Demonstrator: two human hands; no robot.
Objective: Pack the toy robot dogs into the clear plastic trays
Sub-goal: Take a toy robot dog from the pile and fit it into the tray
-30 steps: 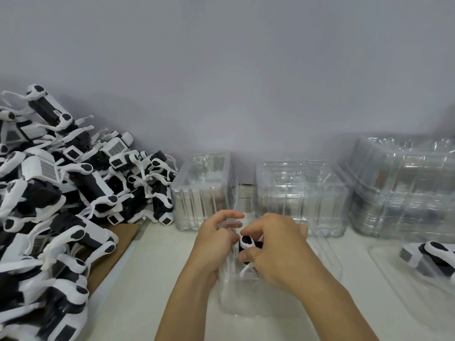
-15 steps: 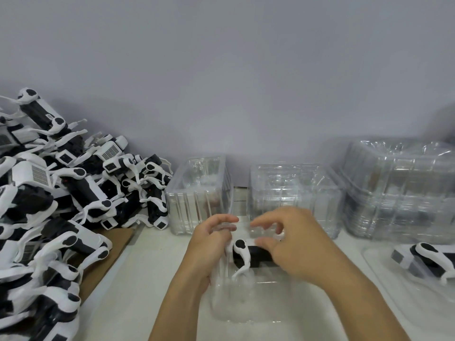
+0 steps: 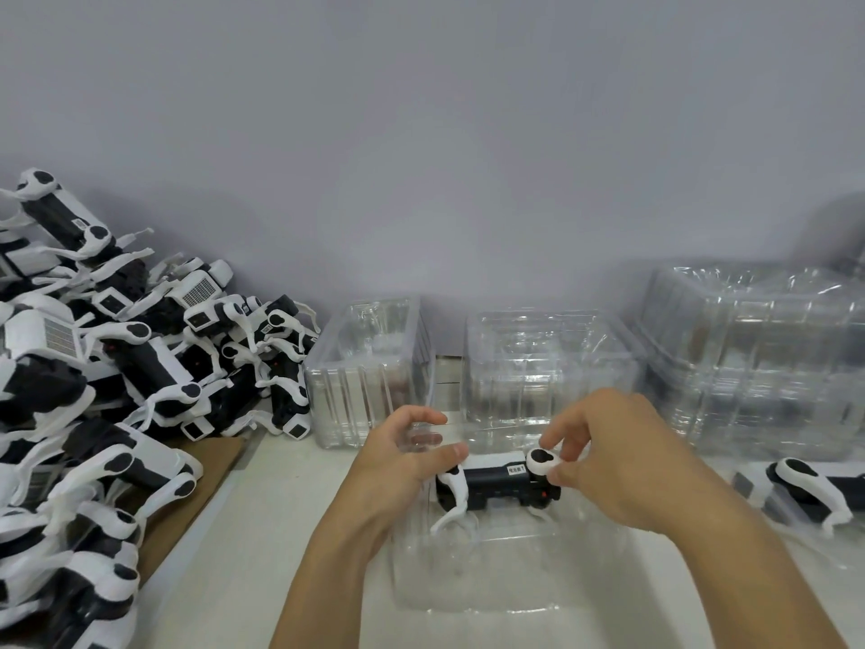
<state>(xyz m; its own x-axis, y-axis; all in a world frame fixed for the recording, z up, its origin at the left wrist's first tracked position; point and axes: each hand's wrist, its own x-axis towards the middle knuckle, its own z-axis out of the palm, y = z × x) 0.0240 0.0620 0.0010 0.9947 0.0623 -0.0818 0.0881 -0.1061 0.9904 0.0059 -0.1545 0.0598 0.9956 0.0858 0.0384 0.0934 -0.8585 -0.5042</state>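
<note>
The right hand [image 3: 622, 456] pinches the white rounded hip joint at the right end of a toy dog [image 3: 496, 480], with the thumb below the joint and the forefinger above it; the other fingers are curled loosely behind. The left hand [image 3: 398, 466] is at the dog's left end, thumb stretched along the top of the body near the white front leg, the fingers spread and bent around the far rim of the clear tray [image 3: 491, 569]. Whether those fingers press the tray wall or only hover at it cannot be told.

The dog is black-bodied with white legs and lies lengthwise, left to right, in the far part of that tray, one white leg hanging down into it. The tray sits on the tabletop [image 3: 281, 531] near its front edge.

Along the back edge stand stacks of empty clear trays: a narrow stack [image 3: 370, 367], a wider stack [image 3: 547, 367] beside it, and a tall stack [image 3: 758, 358] toward the right corner. At the right edge a second dog [image 3: 814, 489] lies in another clear tray [image 3: 795, 545]. A pile of loose dogs [image 3: 117, 391] fills the left side.
</note>
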